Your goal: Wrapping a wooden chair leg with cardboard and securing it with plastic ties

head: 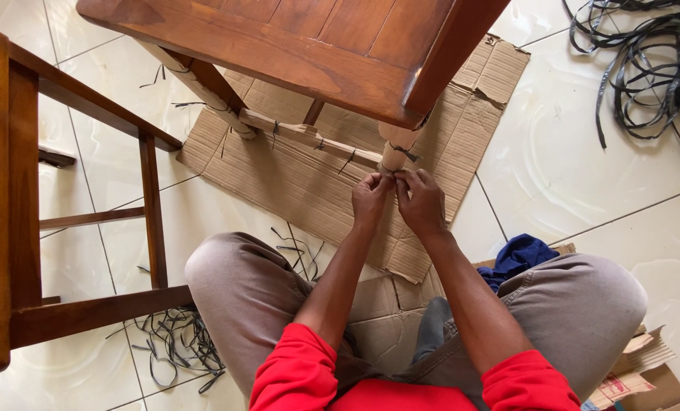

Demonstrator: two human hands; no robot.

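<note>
While the person sits on the tiled floor [584, 175], both hands meet at the foot of a wooden chair leg [395, 148] wrapped in pale paper. The left hand [370, 199] and right hand [422, 202] pinch a thin dark strip [405, 153] tied round that leg, fingertips closed on its ends. The leg stands just above the knuckles, its long axis running up and away; the right hand sits slightly nearer. Flattened cardboard [309, 183] lies beneath.

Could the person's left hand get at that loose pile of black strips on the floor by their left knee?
Probably yes. The left hand is busy at the chair leg, but the black strips lie on open tile beside the left knee, with nothing over them.
</note>
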